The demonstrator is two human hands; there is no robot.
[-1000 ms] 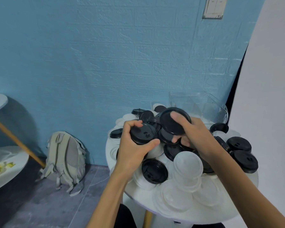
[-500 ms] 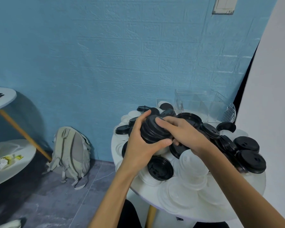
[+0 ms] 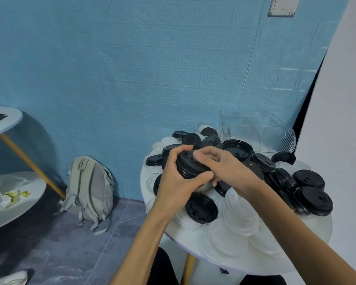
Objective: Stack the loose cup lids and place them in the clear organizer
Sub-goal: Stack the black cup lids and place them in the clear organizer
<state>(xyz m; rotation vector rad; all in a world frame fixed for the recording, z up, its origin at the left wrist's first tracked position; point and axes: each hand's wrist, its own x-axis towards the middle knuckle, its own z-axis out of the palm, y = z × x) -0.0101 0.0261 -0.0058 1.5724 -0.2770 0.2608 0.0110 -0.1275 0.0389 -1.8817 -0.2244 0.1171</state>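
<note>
A small stack of black cup lids [image 3: 190, 166] is held above the round white table [image 3: 179, 236]. My left hand [image 3: 178, 182] grips the stack from the left and below, thumb across its front. My right hand [image 3: 224, 167] holds it from the right, fingers curled over its top. Loose black lids [image 3: 201, 208] and white lids [image 3: 242, 212] lie scattered over the table. The clear organizer [image 3: 253, 128] stands at the table's far edge against the blue wall; one compartment at its left holds a few lids.
A grey backpack [image 3: 89, 188] leans on the wall on the floor at left. Another white table with a wooden leg [image 3: 29, 161] stands at far left. A white wall [image 3: 341, 120] runs close along the table's right side.
My right hand brought a black lid from the pile onto the lids in my left hand. Both hands now close around the joined stack. The camera drifted left.
</note>
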